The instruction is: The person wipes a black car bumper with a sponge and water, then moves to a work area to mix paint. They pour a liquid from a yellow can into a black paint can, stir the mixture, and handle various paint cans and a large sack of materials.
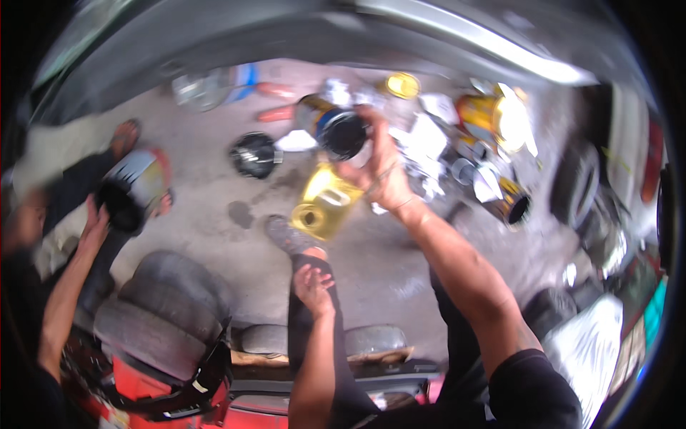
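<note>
Right hand (386,166) grasps a black-mouthed cylindrical tin (333,129), not yet set down, beyond the boxy yellow jug (323,207); left hand (314,289) empty.

Black-ended can (340,132), yellow jug (336,217), white papers (423,143), grey floor (204,214)

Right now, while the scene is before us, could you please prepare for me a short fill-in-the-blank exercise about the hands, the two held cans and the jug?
1. The right hand grips a can whose inside has the colour ____.
2. The left hand, in front of the left leg, holds ____.
3. The jug has the colour ____.
4. A co-worker's hand holds a second can toward the picture's ____ side.

Missing words: black; nothing; yellow; left.
</note>
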{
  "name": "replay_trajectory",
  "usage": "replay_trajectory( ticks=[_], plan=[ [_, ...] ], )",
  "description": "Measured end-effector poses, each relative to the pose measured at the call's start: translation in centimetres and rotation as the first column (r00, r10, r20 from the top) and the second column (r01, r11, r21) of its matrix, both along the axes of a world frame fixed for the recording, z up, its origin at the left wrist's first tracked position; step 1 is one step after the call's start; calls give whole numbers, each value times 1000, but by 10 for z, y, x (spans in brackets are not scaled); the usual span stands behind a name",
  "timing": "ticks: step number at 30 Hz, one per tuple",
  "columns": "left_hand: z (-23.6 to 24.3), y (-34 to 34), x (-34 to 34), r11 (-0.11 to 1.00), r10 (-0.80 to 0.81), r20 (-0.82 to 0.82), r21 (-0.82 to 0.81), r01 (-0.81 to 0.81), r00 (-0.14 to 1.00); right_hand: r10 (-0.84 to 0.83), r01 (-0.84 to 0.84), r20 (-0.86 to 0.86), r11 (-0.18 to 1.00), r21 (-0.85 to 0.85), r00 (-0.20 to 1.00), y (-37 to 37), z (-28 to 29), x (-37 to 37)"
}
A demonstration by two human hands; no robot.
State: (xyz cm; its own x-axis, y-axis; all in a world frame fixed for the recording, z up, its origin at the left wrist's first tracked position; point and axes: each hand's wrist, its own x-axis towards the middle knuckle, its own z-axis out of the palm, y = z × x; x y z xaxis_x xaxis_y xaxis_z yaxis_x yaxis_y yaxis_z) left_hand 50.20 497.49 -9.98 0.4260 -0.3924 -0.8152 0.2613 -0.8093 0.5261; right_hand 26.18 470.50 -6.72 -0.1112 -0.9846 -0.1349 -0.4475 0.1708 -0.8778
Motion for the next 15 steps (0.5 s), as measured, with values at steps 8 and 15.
replay_trajectory(
  ticks=[8,15],
  plan=[
    [131,24,-38,658,-751,34,-47,752,659,-313,343,-166,917,202,935,210,119,-164],
    [224,3,-20,-102,-904,383,234,967,-189,-650,761,-425,625,173,630,356,126,-333]
  ],
)
